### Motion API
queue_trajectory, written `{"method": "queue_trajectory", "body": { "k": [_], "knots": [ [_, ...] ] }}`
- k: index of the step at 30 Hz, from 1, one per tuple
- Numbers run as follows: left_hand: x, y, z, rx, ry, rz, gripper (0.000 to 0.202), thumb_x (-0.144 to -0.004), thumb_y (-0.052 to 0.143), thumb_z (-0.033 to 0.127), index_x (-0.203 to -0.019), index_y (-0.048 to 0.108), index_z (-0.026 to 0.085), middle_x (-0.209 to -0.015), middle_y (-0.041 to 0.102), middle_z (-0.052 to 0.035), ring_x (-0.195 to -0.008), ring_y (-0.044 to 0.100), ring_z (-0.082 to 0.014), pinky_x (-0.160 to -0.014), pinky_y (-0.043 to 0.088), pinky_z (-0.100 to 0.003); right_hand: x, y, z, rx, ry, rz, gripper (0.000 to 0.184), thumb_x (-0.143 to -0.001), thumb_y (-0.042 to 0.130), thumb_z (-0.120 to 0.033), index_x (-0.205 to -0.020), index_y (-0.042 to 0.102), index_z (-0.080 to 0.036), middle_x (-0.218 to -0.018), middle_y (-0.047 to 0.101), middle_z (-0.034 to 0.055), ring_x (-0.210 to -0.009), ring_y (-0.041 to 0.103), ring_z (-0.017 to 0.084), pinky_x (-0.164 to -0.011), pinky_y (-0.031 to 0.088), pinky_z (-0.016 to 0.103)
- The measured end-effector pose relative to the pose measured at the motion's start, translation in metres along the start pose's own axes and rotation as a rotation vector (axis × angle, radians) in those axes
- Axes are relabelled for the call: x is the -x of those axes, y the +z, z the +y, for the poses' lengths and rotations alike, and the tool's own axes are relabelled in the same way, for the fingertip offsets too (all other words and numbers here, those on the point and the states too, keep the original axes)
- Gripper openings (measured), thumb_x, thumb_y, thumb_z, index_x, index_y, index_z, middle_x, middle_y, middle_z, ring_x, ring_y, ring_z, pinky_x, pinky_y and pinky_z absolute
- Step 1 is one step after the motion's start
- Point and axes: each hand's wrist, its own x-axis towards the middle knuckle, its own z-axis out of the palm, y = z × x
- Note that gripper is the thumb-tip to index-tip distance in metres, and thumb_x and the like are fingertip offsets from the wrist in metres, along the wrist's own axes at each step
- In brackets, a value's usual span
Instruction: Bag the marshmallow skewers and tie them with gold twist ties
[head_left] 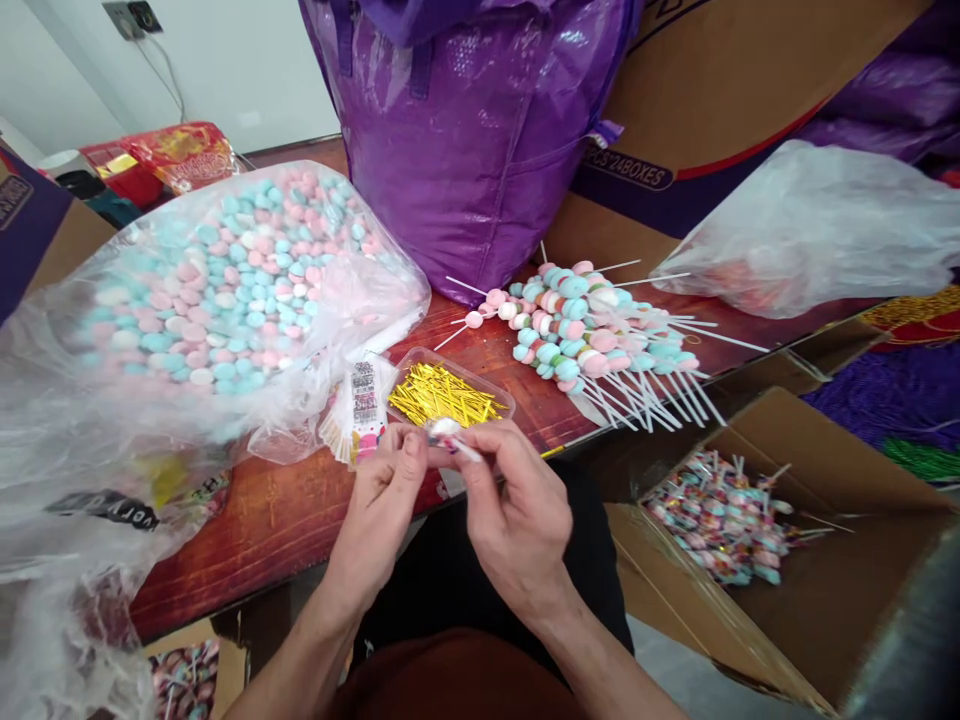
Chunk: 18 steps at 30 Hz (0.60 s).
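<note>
My left hand [386,505] and my right hand [521,505] meet at the table's front edge, both closed in a pinch. Between their fingertips is a candy stick [456,442], with a white stick end pointing toward my right palm and a printed clear wrapper around it. Fingers hide much of it. Just beyond lie gold twist ties [442,392] in a clear plastic tray [508,402]. Left of that tray is a fanned stack of printed wrapper bags [366,405]. Farther right, unwrapped candy sticks [592,330] in pink, blue and white are piled with their white sticks toward me.
A large clear bag of loose candies [247,290] covers the table's left side. Behind stands a purple bag [480,150]. An open carton [847,590] at lower right holds wrapped candy sticks [724,520]. A whitish plastic bag [817,220] lies at the right edge.
</note>
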Motion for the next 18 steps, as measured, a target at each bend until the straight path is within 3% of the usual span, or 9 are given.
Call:
{"method": "queue_trajectory", "body": {
  "k": [3,6,9,12,14,16,17,18],
  "knots": [
    [0.002,0.004,-0.006,0.062,-0.113,-0.026,0.043,-0.089,0.059,0.056,-0.071,0.075,0.02,-0.085,0.066,-0.0057,-0.089,0.059,-0.0193,-0.088,0.048,-0.033,0.011,-0.006,0.004,-0.021,0.001,0.027,0.023,-0.091,0.053,-0.001,-0.095,0.063,-0.021,-0.084,0.067,0.0022,-0.077,0.064,0.015,-0.072,0.053,0.028],
    [0.005,0.009,-0.005,0.106,-0.157,-0.154,0.038,-0.085,0.068,0.049,-0.064,0.073,0.018,-0.08,0.065,-0.0046,-0.084,0.056,-0.0173,-0.084,0.047,-0.03,0.018,-0.014,0.004,-0.081,0.05,0.033,0.023,-0.09,0.055,-0.003,-0.096,0.066,-0.022,-0.086,0.069,0.0024,-0.079,0.066,0.015,-0.072,0.053,0.026],
    [0.006,0.016,-0.004,0.149,-0.139,-0.131,0.026,-0.083,0.072,0.042,-0.071,0.078,0.019,-0.091,0.068,-0.0067,-0.092,0.059,-0.0194,-0.09,0.047,-0.032,0.022,-0.021,0.004,-0.215,0.288,-0.029,0.018,-0.095,0.055,-0.014,-0.093,0.071,-0.022,-0.081,0.07,0.002,-0.074,0.066,0.015,-0.069,0.054,0.026],
    [0.004,0.018,-0.004,0.042,-0.057,-0.057,0.013,-0.08,0.076,0.032,-0.075,0.081,0.021,-0.092,0.069,-0.008,-0.09,0.061,-0.0208,-0.086,0.049,-0.032,0.032,-0.025,0.007,-0.402,0.592,-0.223,0.018,-0.094,0.06,-0.029,-0.088,0.075,-0.02,-0.069,0.068,0.0013,-0.06,0.06,0.013,-0.058,0.051,0.025],
    [-0.001,0.01,-0.006,-0.113,0.026,-0.167,0.007,-0.079,0.076,0.027,-0.075,0.081,0.022,-0.09,0.07,-0.0081,-0.088,0.062,-0.0214,-0.085,0.049,-0.033,0.044,-0.029,0.013,-0.508,0.733,-0.255,0.019,-0.091,0.066,-0.035,-0.085,0.075,-0.019,-0.063,0.066,0.0012,-0.055,0.055,0.012,-0.053,0.047,0.025],
    [-0.01,-0.007,-0.01,-0.294,0.124,-0.266,0.01,-0.083,0.072,0.025,-0.081,0.081,0.024,-0.093,0.072,-0.0083,-0.091,0.063,-0.0223,-0.09,0.047,-0.034,0.058,-0.04,0.026,-0.58,0.836,-0.132,0.02,-0.086,0.071,-0.038,-0.083,0.075,-0.019,-0.06,0.062,0.0005,-0.053,0.051,0.011,-0.052,0.045,0.026],
    [-0.016,-0.019,-0.013,-0.4,0.166,-0.219,0.013,-0.085,0.068,0.025,-0.086,0.081,0.025,-0.095,0.072,-0.0081,-0.092,0.064,-0.0224,-0.09,0.047,-0.034,0.065,-0.049,0.035,-0.606,0.876,-0.03,0.021,-0.083,0.074,-0.04,-0.083,0.074,-0.019,-0.059,0.06,-0.0007,-0.051,0.049,0.011,-0.053,0.046,0.027],
    [-0.023,-0.031,-0.017,-0.509,0.197,-0.091,0.014,-0.086,0.067,0.025,-0.09,0.08,0.025,-0.097,0.072,-0.008,-0.094,0.064,-0.023,-0.091,0.046,-0.035,0.072,-0.061,0.046,-0.633,0.903,0.085,0.022,-0.08,0.078,-0.042,-0.081,0.073,-0.02,-0.057,0.057,-0.0024,-0.05,0.047,0.01,-0.055,0.048,0.029]
  ]
}}
